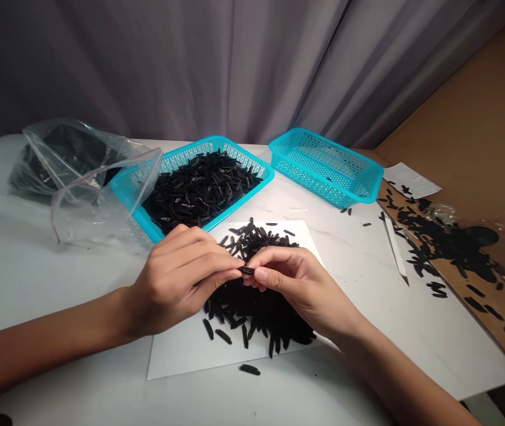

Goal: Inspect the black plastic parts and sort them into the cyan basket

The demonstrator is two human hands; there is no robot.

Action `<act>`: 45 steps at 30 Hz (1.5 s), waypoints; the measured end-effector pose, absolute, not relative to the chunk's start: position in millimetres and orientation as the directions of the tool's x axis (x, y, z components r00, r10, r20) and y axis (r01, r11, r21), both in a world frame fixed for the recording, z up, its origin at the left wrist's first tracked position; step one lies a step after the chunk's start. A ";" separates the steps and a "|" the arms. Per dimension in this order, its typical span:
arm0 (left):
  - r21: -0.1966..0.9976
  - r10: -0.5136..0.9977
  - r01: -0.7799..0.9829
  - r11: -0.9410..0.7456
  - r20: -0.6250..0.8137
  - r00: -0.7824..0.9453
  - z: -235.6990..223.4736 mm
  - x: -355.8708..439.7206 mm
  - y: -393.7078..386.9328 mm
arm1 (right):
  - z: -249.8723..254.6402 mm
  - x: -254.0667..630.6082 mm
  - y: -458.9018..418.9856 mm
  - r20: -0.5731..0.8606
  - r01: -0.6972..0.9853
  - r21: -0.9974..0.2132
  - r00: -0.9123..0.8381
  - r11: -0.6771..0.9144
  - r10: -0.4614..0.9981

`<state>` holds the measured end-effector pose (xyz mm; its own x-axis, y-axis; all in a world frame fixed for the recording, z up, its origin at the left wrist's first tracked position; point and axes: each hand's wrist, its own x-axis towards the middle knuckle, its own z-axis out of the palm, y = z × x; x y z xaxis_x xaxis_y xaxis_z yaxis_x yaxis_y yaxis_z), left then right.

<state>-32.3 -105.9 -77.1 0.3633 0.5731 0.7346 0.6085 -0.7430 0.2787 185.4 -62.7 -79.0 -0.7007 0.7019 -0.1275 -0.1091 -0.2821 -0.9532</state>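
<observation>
Between the fingertips of both hands is one small, black, elongated piece (pixel 247 270), its exact kind too small to tell. My left hand (pixel 185 275) pinches its left end, and my right hand (pixel 294 278) grips the right end with thumb and fingers. Below them a heap of similar black pieces (pixel 261 313) covers much of a white sheet (pixel 177 355). One loose black piece (pixel 249 370) lies just off the sheet's near edge. Behind my left hand, a blue basket (pixel 235 204) is filled with the same sort of pieces.
A second blue basket (pixel 323 186) stands at the back right. To the left, a clear plastic bag (pixel 88 160) of dark contents leans on the full basket. A white, dark-tipped tool (pixel 395 251) lies near scattered black pieces (pixel 456 248) by the cardboard (pixel 469 118) on the right.
</observation>
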 end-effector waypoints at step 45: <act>0.408 0.749 0.638 -0.654 0.471 0.467 -97.1 -31.3 -107.3 | -71.8 201.1 -42.2 0.180 0.469 -0.763 -0.507 0.446 0.843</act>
<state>-31.3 -107.3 -97.1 0.4667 0.7489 0.4705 0.6375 -0.6536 0.4079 201.1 -42.2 -71.8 -0.5071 0.8428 0.1805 0.4691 0.4456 -0.7625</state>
